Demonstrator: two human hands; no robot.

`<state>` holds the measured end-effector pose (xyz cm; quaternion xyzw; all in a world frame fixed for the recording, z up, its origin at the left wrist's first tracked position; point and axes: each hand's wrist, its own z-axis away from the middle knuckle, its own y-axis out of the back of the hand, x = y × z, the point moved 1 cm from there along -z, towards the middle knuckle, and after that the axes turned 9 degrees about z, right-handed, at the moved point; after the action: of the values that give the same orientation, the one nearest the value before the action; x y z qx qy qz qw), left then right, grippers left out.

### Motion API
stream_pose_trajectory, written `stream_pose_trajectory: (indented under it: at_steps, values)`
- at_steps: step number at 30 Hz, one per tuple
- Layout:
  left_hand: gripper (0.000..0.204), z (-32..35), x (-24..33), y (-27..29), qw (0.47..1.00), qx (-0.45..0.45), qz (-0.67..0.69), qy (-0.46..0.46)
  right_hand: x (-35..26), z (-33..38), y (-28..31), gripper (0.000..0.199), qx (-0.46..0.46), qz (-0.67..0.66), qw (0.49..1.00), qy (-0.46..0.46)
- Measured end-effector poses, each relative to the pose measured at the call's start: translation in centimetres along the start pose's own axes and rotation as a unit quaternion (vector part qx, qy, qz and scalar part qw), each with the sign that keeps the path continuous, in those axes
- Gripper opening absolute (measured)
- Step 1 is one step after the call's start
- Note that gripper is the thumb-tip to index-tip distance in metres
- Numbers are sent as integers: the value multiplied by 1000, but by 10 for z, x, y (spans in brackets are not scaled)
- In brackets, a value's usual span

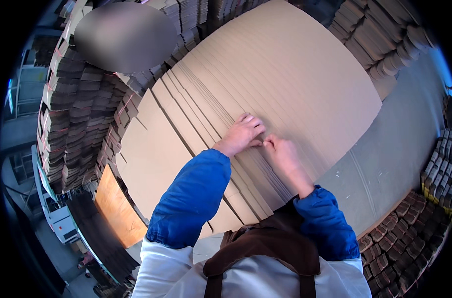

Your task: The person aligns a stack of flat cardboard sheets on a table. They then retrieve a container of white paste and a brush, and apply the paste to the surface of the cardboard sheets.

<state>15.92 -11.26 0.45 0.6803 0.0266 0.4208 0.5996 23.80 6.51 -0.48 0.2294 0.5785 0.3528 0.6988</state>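
Note:
Large brown cardboard sheets point(310, 64) lie overlapping in a fanned stack in front of me, their edges stepped in narrow strips toward the left. My left hand point(242, 134) rests on the stepped edges near the middle, its fingers curled and closed. Close beside it, my right hand point(284, 155) is closed too, thumb and forefinger pinched together at the sheets. The two hands' fingertips nearly meet. What lies between the fingers is hidden, so I cannot tell whether either grips a sheet's edge.
Tall stacks of bundled cardboard point(82, 114) stand at the left, with more bundles point(375, 32) at the far right. Dark stacked bundles point(404, 238) sit at the lower right. An orange-brown board point(118, 208) leans at the left. Grey floor point(365, 169) shows on the right.

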Motion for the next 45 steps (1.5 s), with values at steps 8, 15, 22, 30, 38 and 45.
stream_pose_trajectory:
  at_steps: [8, 15, 22, 30, 38, 45]
  values:
    - [24, 6, -45, 48, 997, -74, -28, 19, -20, -19, -21, 17, -36, -6, 999, -3]
    - [20, 2, -48, 58, 984, -170, -52, 16, -30, -37, -19, 17, -38, 30, 999, -6]
    - [10, -12, -51, 62, 964, -253, 27, 76, -24, -41, -23, 16, -56, 55, 997, 19]
    - [9, -16, -57, 63, 957, -263, 89, 86, -25, -38, -23, 18, -87, 73, 993, 37]
    - [17, 9, -46, 59, 993, -110, 28, -16, -29, -45, -23, 19, -145, 54, 988, 20]
    - [19, 18, -39, 60, 995, -88, -24, -32, -30, -47, -26, 19, -157, 64, 985, 2]
